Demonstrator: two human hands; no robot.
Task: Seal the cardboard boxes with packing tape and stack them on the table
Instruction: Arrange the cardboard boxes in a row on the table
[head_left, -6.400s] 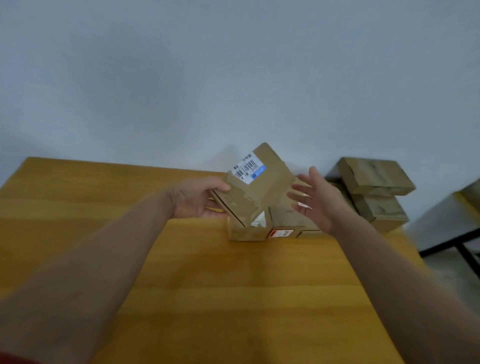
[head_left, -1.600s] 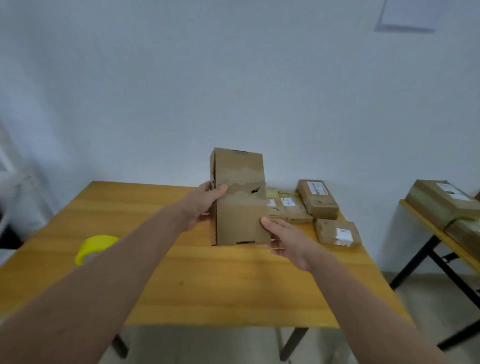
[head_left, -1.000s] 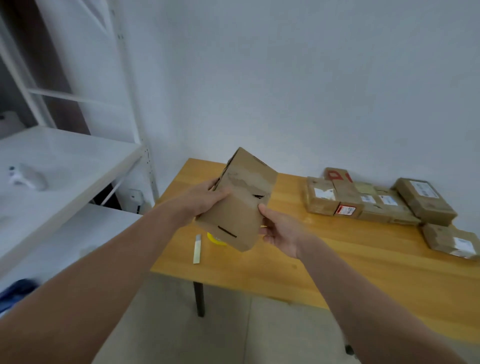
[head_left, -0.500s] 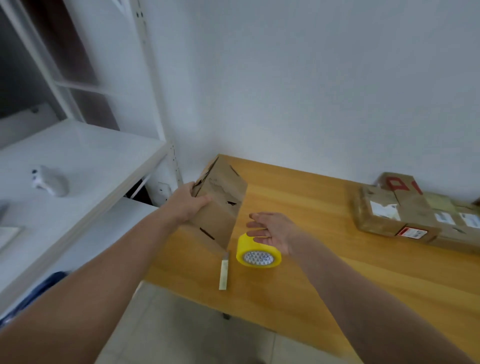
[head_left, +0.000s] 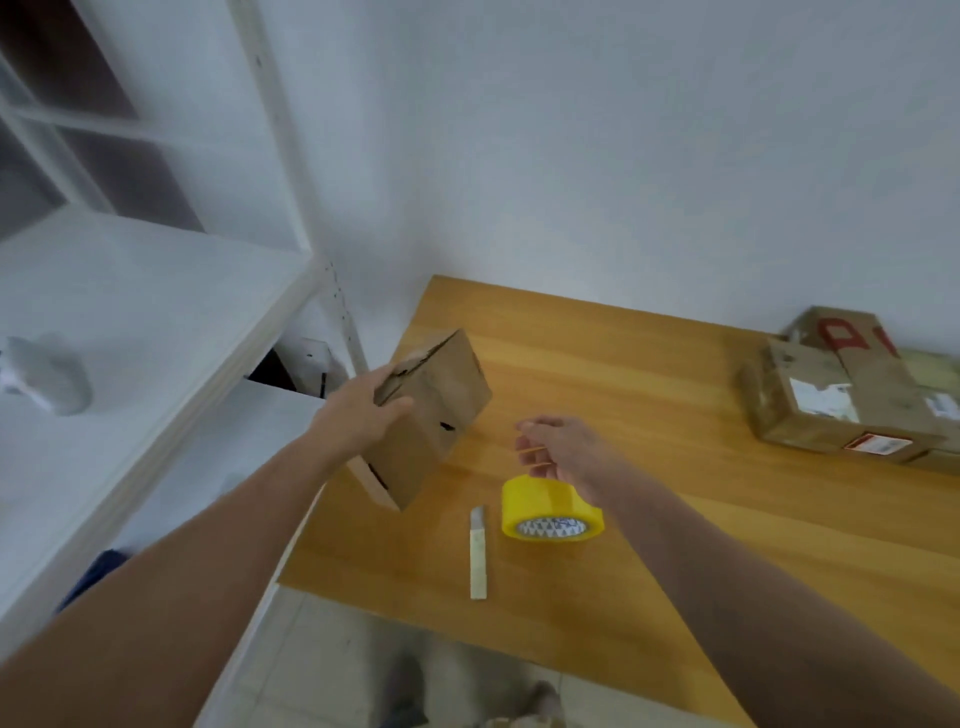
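Note:
My left hand (head_left: 363, 410) grips a brown cardboard box (head_left: 441, 415), holding it tilted above the left end of the wooden table (head_left: 675, 493). A yellow roll of packing tape (head_left: 550, 512) lies on the table in front of me. My right hand (head_left: 566, 449) hovers just above and behind the roll, fingers spread and loosely bent, holding nothing. A group of other cardboard boxes (head_left: 852, 395) with labels sits at the table's far right.
A white box cutter (head_left: 478, 553) lies left of the tape roll near the table's front edge. A white shelf unit (head_left: 130, 322) stands to the left of the table, with a pale object (head_left: 49, 374) on it. Tiled floor shows below.
My right hand let go of the box and now hovers over the tape roll. The left hand alone holds the box, carried to the table's left end.

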